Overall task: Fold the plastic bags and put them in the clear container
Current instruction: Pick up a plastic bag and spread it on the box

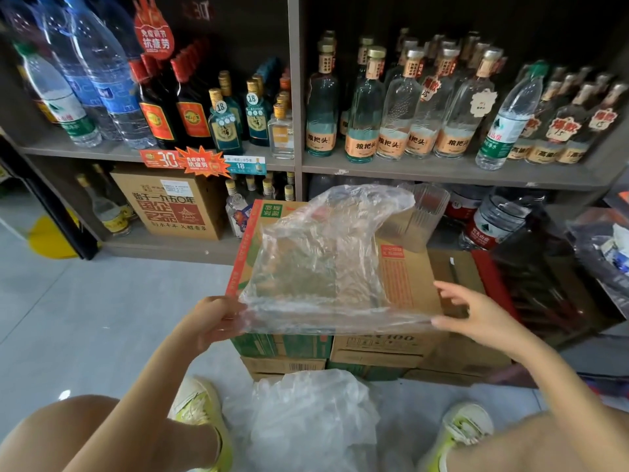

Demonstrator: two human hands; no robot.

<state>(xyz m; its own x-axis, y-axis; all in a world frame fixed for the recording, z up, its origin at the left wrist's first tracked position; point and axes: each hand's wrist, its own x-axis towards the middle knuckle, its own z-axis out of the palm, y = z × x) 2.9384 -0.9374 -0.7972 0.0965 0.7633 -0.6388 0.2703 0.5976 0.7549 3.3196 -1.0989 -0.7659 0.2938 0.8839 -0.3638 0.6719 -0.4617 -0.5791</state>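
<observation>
The crumpled clear plastic bag was stretched crosswise, one corner gripped by left-hand fingers, the other touched by spread right-hand fingers.

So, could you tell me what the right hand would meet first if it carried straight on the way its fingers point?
Probably the clear plastic bag: the right hand points left, fingertips at its near right corner, with the cardboard box just beneath.
</observation>
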